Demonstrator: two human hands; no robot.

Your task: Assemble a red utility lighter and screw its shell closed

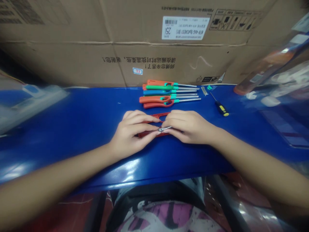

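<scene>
My left hand (135,130) is closed in a pinch on the left end of a small silver metal piece (164,129). At its right end, the fingers of my right hand (190,125) pinch the same piece. Below and behind my fingers lie red lighter casing parts (160,115), largely covered by both hands. Just beyond my hands rests a pile of long-nosed gas lighters (156,99) with orange, red, green and blue handles, teal collars and metal barrels pointing right.
A black and yellow screwdriver (220,108) and small loose parts (204,91) lie right of the lighters. A cardboard box (84,64) stands along the back of the blue table (79,119). An orange tube-like object (263,72) leans at right; a blurred pale object (31,108) is left.
</scene>
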